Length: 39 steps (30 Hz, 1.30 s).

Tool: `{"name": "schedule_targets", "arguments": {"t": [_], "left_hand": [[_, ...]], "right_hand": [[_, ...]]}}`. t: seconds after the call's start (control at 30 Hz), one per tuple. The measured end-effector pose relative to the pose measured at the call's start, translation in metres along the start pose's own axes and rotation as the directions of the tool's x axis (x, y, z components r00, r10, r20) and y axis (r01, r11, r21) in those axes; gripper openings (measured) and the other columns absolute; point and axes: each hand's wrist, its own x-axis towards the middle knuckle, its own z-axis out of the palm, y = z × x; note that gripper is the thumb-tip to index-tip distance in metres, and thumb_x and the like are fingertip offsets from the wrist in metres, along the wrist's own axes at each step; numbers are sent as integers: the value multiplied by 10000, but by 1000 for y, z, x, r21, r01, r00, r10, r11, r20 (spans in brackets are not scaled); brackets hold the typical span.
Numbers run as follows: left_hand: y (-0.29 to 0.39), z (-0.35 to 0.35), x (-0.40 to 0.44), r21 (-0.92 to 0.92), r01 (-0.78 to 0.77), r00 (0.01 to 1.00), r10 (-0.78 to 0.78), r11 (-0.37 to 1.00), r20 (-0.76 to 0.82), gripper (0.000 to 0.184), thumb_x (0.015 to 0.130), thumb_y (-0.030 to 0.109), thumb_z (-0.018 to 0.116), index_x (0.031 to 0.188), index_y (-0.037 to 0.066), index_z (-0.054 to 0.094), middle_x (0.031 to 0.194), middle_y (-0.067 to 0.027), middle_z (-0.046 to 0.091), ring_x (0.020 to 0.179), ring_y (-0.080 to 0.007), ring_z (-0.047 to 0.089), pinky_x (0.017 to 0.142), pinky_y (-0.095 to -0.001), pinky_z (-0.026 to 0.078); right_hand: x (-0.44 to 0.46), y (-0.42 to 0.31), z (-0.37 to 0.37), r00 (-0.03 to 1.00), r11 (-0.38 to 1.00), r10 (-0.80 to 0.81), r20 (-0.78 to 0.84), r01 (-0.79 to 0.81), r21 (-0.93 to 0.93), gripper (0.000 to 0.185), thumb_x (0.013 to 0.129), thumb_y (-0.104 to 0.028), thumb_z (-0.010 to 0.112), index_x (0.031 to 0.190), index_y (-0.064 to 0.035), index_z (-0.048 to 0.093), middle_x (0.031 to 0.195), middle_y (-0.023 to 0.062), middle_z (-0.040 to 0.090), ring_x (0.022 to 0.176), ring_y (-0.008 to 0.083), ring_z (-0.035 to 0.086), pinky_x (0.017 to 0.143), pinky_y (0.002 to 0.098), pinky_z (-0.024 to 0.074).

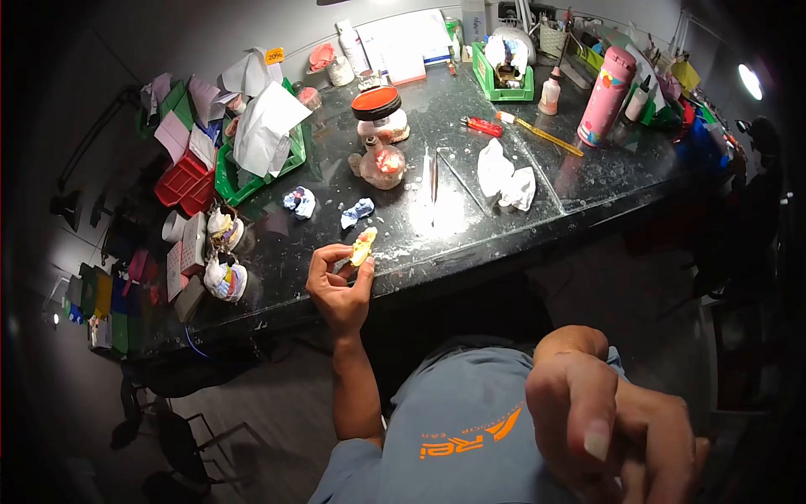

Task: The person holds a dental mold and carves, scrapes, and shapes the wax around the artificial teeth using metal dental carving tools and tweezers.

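Note:
Between the thumb and fingertips of my left hand (340,290) is a small yellow dental piece (363,247) with pinkish spots, held just above the front edge of the black bench. Close to the camera, my right hand (617,428) looms large at lower right, off the bench. Its fingers are loosely bent and apart, nothing shows in them, and the lower part is cut off. Beyond the left hand lie a crumpled blue-white lump (358,212) and another such lump (299,202). Two dental models (225,277) stand to the left.
A glass burner-like bottle (382,166), slim metal tools (431,178), crumpled white tissue (506,178), a red lighter (484,127), a yellow-handled brush (541,134) and a pink flask (608,97) are on the bench. A green bin (243,182) with papers stands at left.

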Motion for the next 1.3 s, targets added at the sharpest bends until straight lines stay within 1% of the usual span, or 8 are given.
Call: {"name": "schedule_targets", "arguments": {"t": [0.1, 0.23, 0.43, 0.67, 0.83, 0.93, 1.13, 1.3], "left_hand": [[-2, 1, 0, -29, -2, 1000, 2, 1000, -1, 287, 794, -93, 780, 1003, -4, 605, 1103, -99, 611, 971, -150, 681, 800, -273, 627], [-3, 2, -2, -34, -4, 1000, 4, 999, 3, 283, 795, -90, 781, 999, -3, 606, 1102, -101, 614, 965, -147, 678, 798, -268, 619], [-2, 0, -1, 40, -19, 1000, 19, 999, -1, 290, 806, -75, 786, 1024, -4, 608, 1108, -99, 645, 922, -103, 660, 784, -234, 590], [-2, 1, -1, -3, -36, 999, 36, 999, 8, 296, 805, -90, 773, 1030, -7, 599, 1124, -106, 638, 963, -135, 677, 834, -268, 609], [-2, -1, -2, -70, 2, 1000, 0, 998, 31, 296, 812, -119, 743, 1039, -9, 588, 1138, -110, 618, 1020, -158, 668, 873, -284, 604], [0, -1, -5, -108, 12, 999, -8, 994, 32, 296, 809, -131, 732, 1035, -12, 584, 1134, -114, 604, 1033, -160, 663, 881, -292, 611], [5, -1, -3, -97, 29, 999, -25, 995, 41, 296, 806, -127, 726, 1041, -12, 586, 1146, -124, 611, 1030, -151, 661, 876, -285, 608], [4, 0, -1, -47, -23, 998, 26, 999, 49, 287, 776, -119, 746, 1007, -17, 608, 1104, -123, 601, 999, -156, 672, 855, -290, 633]], "right_hand": [[-3, 0, -26, 990, 958, 39, 139, -77, 277, 359, 859, -152, 823, 1169, -229, 659, 1168, -145, 698, 1183, 74, 543, 1024, 593, 473], [9, -6, 38, 902, 943, 234, -363, -121, 309, 361, 779, -187, 905, 944, -207, 585, 927, -84, 730, 1117, 186, 583, 872, 627, 562], [-2, -45, 54, 808, 919, 343, -479, -394, -6, 383, 777, -144, 909, 863, -178, 538, 838, -121, 740, 880, 208, 527, 777, 576, 589], [30, -18, -49, 771, 594, 426, 473, -633, 496, 272, 971, -345, 720, 946, -172, 513, 1003, 64, 810, 1378, 394, 514, 1043, 654, 437], [15, 26, -51, 939, 669, 322, 117, -314, 673, 239, 999, -229, 649, 905, -127, 455, 835, 65, 708, 905, 214, 600, 826, 412, 501], [2, 78, -104, 955, 956, 284, -87, -289, -49, 179, 942, -152, 686, 1024, -66, 551, 913, 98, 646, 905, 206, 611, 791, 362, 501], [-20, 174, -168, 625, 99, 701, -344, -563, -821, 146, 850, -136, 780, 866, -13, 704, 809, 102, 738, 773, 196, 720, 755, 322, 560], [-29, 209, -189, 602, -85, 766, -226, -254, -964, 213, 794, -180, 804, 919, -16, 749, 916, 198, 756, 892, 373, 744, 815, 459, 592]]}}
